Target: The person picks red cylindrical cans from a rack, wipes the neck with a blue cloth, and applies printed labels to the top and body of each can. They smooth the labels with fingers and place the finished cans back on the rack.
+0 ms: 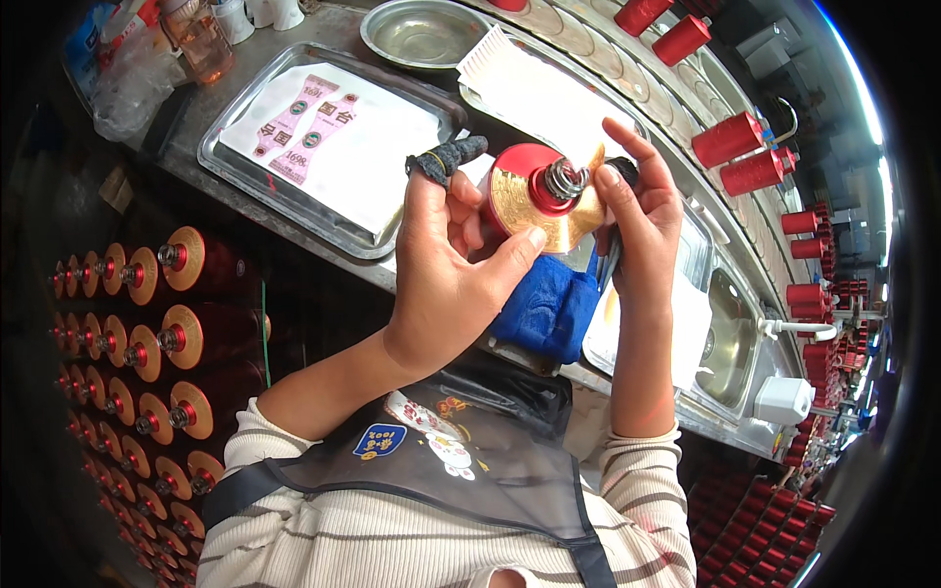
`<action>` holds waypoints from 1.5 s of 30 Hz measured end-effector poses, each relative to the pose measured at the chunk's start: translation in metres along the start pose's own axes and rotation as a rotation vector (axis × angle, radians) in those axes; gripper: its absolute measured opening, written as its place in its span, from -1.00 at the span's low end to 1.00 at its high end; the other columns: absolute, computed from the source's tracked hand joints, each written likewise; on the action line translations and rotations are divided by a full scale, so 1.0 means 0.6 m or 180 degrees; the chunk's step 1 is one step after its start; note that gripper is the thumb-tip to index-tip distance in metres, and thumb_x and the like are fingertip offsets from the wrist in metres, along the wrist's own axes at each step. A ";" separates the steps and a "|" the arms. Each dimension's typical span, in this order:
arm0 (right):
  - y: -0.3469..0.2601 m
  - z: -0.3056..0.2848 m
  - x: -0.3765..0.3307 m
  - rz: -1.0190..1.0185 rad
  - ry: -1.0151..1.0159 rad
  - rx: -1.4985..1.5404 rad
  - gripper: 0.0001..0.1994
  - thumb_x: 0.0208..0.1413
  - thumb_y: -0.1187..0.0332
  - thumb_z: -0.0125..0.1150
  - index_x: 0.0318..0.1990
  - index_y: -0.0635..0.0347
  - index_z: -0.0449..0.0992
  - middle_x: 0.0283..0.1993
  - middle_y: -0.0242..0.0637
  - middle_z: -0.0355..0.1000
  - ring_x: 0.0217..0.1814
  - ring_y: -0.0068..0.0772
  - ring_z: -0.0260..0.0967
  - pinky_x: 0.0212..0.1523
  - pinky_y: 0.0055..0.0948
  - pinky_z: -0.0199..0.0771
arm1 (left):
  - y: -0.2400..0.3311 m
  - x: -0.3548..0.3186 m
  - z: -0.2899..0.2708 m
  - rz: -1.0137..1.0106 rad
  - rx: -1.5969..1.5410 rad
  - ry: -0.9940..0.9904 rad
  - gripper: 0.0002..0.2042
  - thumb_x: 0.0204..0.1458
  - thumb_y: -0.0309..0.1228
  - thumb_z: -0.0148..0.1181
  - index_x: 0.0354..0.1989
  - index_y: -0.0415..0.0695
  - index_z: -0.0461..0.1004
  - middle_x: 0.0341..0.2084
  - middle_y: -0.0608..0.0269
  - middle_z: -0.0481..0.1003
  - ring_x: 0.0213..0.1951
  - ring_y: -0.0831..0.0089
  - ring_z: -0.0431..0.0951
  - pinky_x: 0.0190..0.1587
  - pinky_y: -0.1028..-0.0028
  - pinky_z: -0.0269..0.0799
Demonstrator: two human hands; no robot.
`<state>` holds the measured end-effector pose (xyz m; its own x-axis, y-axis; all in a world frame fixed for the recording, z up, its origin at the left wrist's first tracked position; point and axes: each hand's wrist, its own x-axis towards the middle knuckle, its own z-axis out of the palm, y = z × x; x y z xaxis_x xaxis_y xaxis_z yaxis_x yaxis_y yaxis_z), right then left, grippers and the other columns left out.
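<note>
A red bottle (520, 162) with a glass screw neck is tilted with its top toward me. My left hand (436, 260) grips its side, thumb on the shoulder; one finger wears a black cover with a yellow band. A gold label (549, 230) covers part of the shoulder, leaving a red patch bare at the upper left. My right hand (642, 211) is closed at the right of the neck, thumb pressed by the label's edge and index finger raised; a dark cover shows on one finger. Below the bottle lies a blue cloth (549, 309).
Pink labels (306, 132) lie on a white sheet in a metal tray (211, 147). Behind are a metal bowl (426, 34) and a white slotted piece (495, 59). Red bottles (730, 139) stand on a conveyor at right, near a sink (725, 343). Gold-topped bottles (191, 412) fill the left.
</note>
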<state>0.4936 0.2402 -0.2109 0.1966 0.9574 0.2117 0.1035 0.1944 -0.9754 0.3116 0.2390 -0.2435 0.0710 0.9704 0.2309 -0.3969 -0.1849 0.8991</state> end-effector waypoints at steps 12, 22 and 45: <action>0.005 0.054 -0.037 -0.0093 0.0172 0.0209 -0.24 0.09 0.56 0.32 0.43 0.31 0.06 0.34 -0.06 0.22 0.13 -0.36 0.47 0.06 -0.48 0.55 | -0.020 0.074 -0.044 -0.0731 -0.0989 -0.1198 -0.45 0.12 -0.51 0.26 0.29 -0.26 0.22 0.10 0.20 0.38 0.12 0.52 0.40 0.21 0.46 0.32; 0.014 0.071 -0.021 -0.0293 0.0157 0.0452 -0.22 0.07 0.49 0.32 0.43 0.34 0.05 0.30 -0.08 0.26 0.20 -0.29 0.43 0.10 -0.43 0.55 | -0.023 0.084 -0.057 -0.0741 -0.0990 -0.1232 -0.41 0.04 -0.52 0.32 0.26 -0.25 0.22 0.07 0.19 0.39 0.09 0.50 0.41 0.19 0.45 0.36; 0.009 0.071 -0.011 -0.0147 0.0055 -0.0120 -0.22 0.07 0.54 0.34 0.42 0.34 0.05 0.42 -0.10 0.14 0.18 -0.36 0.44 -0.06 -0.58 0.56 | -0.014 0.109 -0.049 -0.0977 -0.1135 -0.1124 -0.53 0.16 -0.51 0.23 0.24 -0.27 0.28 0.06 0.21 0.43 0.09 0.54 0.44 0.18 0.47 0.40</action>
<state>0.4511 0.2441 -0.2202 0.2077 0.9436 0.2577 0.1496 0.2297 -0.9617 0.2928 0.3084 -0.2469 0.5076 0.8494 0.1447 -0.5889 0.2195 0.7778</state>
